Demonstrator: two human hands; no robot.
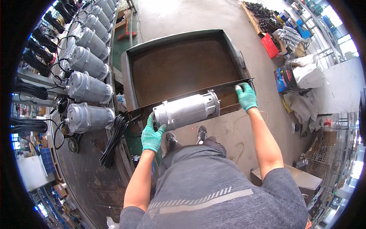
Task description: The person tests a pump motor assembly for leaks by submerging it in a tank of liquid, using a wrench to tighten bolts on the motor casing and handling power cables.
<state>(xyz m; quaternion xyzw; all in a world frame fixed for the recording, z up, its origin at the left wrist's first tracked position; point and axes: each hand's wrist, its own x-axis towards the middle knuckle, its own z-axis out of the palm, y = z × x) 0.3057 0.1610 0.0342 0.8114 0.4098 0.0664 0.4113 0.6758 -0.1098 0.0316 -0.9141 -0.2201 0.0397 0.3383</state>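
Note:
A silver, ribbed cylindrical motor housing lies on its side at the near edge of a dark metal cart, tilted slightly up to the right. My left hand, in a green knit glove, grips the housing's left end, with the thumb on its near side and the fingers round the end. Over the cart's near right corner is my right hand, also gloved in green. Its fingers are curled; whether they hold the rim is hidden. The right end of the housing is apart from this hand.
At left, a workbench carries a row of similar silver motors with black cables; one coiled cable hangs near its edge. Right of the cart are a red box, white sacks and a cardboard box. My shoes stand below the housing.

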